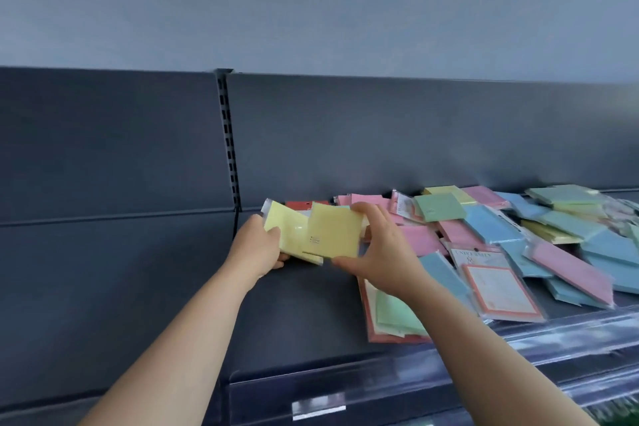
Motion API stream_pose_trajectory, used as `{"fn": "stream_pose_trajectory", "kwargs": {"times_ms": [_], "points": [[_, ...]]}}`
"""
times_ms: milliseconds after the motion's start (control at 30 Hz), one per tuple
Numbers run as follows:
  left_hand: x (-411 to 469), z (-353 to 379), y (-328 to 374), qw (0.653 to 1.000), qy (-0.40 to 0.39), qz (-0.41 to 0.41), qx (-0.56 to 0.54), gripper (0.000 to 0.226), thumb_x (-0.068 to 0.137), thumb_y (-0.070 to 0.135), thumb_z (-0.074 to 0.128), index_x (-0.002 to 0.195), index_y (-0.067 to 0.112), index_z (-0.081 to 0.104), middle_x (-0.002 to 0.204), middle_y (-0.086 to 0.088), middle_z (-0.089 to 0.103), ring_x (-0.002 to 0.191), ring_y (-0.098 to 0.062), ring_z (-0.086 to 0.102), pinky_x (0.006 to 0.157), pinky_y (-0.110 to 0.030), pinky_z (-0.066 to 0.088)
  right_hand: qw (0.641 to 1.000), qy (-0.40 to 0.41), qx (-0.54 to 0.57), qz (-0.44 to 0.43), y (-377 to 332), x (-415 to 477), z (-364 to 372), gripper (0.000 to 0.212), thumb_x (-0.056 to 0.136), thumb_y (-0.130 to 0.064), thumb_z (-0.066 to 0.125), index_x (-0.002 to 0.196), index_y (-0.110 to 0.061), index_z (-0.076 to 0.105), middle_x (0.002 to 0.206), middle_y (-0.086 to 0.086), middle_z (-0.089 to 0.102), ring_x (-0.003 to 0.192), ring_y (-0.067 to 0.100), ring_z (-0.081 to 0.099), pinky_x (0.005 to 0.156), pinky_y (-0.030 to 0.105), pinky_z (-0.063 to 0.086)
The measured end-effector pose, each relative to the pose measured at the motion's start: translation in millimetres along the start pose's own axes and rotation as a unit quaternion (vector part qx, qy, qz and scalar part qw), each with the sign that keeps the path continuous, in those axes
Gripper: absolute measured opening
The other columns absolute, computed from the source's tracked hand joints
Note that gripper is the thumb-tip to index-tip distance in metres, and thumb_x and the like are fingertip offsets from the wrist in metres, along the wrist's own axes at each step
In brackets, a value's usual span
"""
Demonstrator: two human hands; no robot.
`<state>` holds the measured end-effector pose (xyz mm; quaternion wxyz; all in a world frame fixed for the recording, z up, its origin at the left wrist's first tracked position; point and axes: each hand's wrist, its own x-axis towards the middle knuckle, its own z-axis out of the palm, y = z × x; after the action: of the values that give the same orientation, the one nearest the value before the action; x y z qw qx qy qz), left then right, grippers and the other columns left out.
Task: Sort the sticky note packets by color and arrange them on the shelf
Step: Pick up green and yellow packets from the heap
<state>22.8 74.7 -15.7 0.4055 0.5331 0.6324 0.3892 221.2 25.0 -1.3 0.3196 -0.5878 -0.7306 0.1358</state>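
Note:
My left hand [257,245] grips a small stack of pale yellow sticky note packets [287,230] above the dark shelf [304,315]. My right hand [378,252] holds a darker yellow packet [333,230] between thumb and fingers, laid against the front of that stack. To the right lies a loose heap of packets: pink [420,239], blue [491,226], green [439,206] and yellow [549,233]. A red packet [301,205] shows behind the yellow ones.
A clear packet with an orange-bordered pad [498,287] lies near the shelf front, and a green and orange one [394,316] lies under my right wrist. A slotted upright [230,149] divides the dark back panel. A clear price rail [380,387] runs along the shelf's front edge.

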Motion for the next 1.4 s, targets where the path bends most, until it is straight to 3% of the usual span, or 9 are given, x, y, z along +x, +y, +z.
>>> {"fn": "stream_pose_trajectory", "kwargs": {"times_ms": [167,267,400,500,567,767,1033,1267,1400], "points": [[-21,-14,-4,0.995,-0.019,0.011,-0.094,0.023,0.097,0.029,0.052,0.104,0.007,0.051,0.109,-0.01,0.063,0.092,-0.023,0.068,0.069,-0.034,0.061,0.999,-0.036,0.002,-0.031,-12,11,20,0.082,0.068,-0.037,0.082,0.135,-0.024,0.037,0.122,-0.011,0.043,0.101,0.009,0.046,0.082,0.024,0.039],[-33,-26,-9,0.995,-0.003,0.037,-0.093,0.023,0.091,0.023,0.065,0.105,0.01,0.052,0.107,-0.005,0.063,0.092,-0.019,0.067,0.069,-0.032,0.06,0.998,-0.058,0.013,-0.034,-19,13,36,0.087,0.068,-0.037,0.083,0.14,-0.023,0.036,0.133,-0.007,0.043,0.111,0.012,0.048,0.092,0.026,0.041],[-44,-49,-16,0.993,0.045,0.048,-0.101,0.019,0.093,0.019,0.062,0.107,0.011,0.051,0.108,-0.001,0.063,0.089,-0.015,0.068,0.069,-0.03,0.06,0.993,-0.098,0.069,-0.012,-37,17,51,0.095,0.071,-0.04,0.081,0.147,-0.026,0.027,0.138,-0.008,0.038,0.12,0.013,0.048,0.101,0.03,0.042],[-50,-70,-21,0.988,0.066,0.048,-0.134,0.018,0.094,0.017,0.06,0.108,0.009,0.05,0.11,-0.004,0.064,0.092,-0.015,0.067,0.067,-0.027,0.06,0.979,-0.11,0.168,0.022,-59,21,64,0.077,0.087,-0.035,0.066,0.149,-0.024,0.022,0.117,-0.006,0.055,0.097,0.007,0.058,0.077,0.019,0.05],[-54,-86,-25,0.986,0.079,0.048,-0.142,0.02,0.096,0.019,0.058,0.111,0.01,0.05,0.111,-0.004,0.064,0.094,-0.015,0.067,0.066,-0.026,0.06,0.979,-0.109,0.17,0.027,-77,24,75,0.066,0.094,-0.031,0.057,0.149,-0.022,0.021,0.102,0.001,0.062,0.074,0.007,0.055,0.055,0.014,0.042],[-67,-155,-50,0.986,0.152,0.061,0.027,0.029,0.096,0.034,0.051,0.118,0.016,0.048,0.108,0.001,0.062,0.089,-0.017,0.064,0.076,-0.035,0.055,0.976,-0.088,0.198,0.032,-144,28,114,0.051,0.094,-0.028,0.057,0.139,-0.017,0.036,0.099,0.0,0.063,0.07,0.008,0.057,0.049,0.014,0.043],[-99,-288,-94,0.964,0.177,0.022,0.197,0.037,0.095,0.036,0.053,0.126,0.016,0.05,0.117,-0.001,0.046,0.094,-0.017,0.049,0.076,-0.027,0.035,0.972,-0.107,0.207,0.013,-258,21,198,0.033,0.092,-0.025,0.059,0.123,-0.015,0.053,0.1,-0.002,0.064,0.08,0.009,0.059,0.055,0.016,0.04],[-110,-412,-151,0.945,0.211,-0.001,0.25,0.036,0.09,0.043,0.058,0.111,0.014,0.056,0.106,-0.001,0.059,0.098,-0.019,0.056,0.079,-0.031,0.045,0.97,-0.121,0.209,-0.012,-365,12,277,0.032,0.094,-0.022,0.056,0.125,-0.012,0.054,0.108,-0.003,0.062,0.089,0.011,0.057,0.067,0.017,0.039],[-112,-462,-178,0.938,0.214,-0.016,0.271,0.038,0.089,0.047,0.057,0.107,0.013,0.059,0.102,-0.002,0.062,0.095,-0.02,0.057,0.078,-0.032,0.046,0.968,-0.133,0.214,-0.021,-407,12,314,0.03,0.094,-0.021,0.057,0.123,-0.013,0.055,0.104,-0.003,0.062,0.085,0.008,0.057,0.061,0.011,0.039]]}}
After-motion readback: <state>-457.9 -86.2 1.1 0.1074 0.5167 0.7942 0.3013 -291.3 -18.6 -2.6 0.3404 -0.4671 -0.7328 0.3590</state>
